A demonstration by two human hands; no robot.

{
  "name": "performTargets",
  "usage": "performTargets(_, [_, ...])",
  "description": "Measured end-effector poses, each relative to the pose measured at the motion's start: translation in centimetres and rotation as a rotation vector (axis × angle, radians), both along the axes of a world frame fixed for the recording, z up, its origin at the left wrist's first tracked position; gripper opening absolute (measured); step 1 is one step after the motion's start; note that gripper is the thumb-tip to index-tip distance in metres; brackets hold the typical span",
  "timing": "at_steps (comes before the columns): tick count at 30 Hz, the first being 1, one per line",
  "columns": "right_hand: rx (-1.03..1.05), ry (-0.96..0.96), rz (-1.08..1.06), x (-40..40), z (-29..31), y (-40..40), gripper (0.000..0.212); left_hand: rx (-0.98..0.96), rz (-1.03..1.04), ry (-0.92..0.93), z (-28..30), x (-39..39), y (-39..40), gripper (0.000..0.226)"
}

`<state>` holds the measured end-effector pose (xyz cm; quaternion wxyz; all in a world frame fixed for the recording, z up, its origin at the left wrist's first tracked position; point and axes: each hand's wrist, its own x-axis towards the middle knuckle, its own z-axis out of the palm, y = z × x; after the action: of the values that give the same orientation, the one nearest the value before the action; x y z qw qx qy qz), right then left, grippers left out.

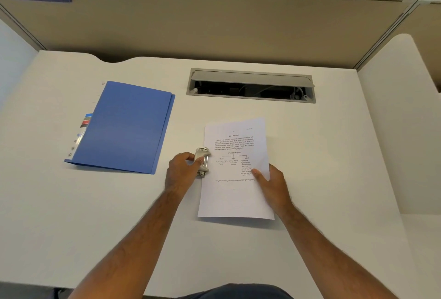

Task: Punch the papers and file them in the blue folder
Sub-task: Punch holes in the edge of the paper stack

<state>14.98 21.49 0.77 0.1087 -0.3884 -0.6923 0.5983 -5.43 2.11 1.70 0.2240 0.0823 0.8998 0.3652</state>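
Two bare arms reach out from the near edge of the tabletop (310, 146). The right hand (272, 185) holds the papers (235, 193) by their right side, with the thumb on top of the page and the other fingers tucked under it. The left hand (182, 170) is curled around a small metal punch (202, 161) and holds it at the left edge of the papers. That edge looks slid into the punch. I cannot tell if any holes are made yet, so the punching looks like the step going on now.

The papers lie in the middle of the tabletop, closer to the near edge. The blue folder (126, 127) lies closed and flat toward the left side, well apart from the papers. So the filing is not done. The folder must be opened and the papers put in.

A grey cable box (250, 78) sits near the far edge.
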Motion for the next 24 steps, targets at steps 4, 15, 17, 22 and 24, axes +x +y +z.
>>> performTargets(4, [0.02,0.009,-0.042,0.05,-0.22,-0.68,0.019,-0.001,0.0,0.003,-0.05,0.05,-0.02,0.032])
performTargets(15, [0.058,0.013,-0.057,0.06,-0.65,-0.61,0.029,-0.015,-0.007,0.024,0.2,0.42,0.15,0.033])
performTargets(17, [0.06,-0.005,-0.042,0.29,-0.76,-0.54,0.03,-0.033,-0.018,0.038,0.31,0.62,0.22,0.032])
performTargets(22, [0.052,-0.009,-0.037,0.73,-0.71,-0.87,0.028,-0.038,-0.017,0.043,0.42,0.71,0.31,0.034])
performTargets(24, [0.035,0.007,-0.052,0.62,-0.41,-1.04,0.027,-0.042,-0.02,0.036,0.41,0.67,0.27,0.035])
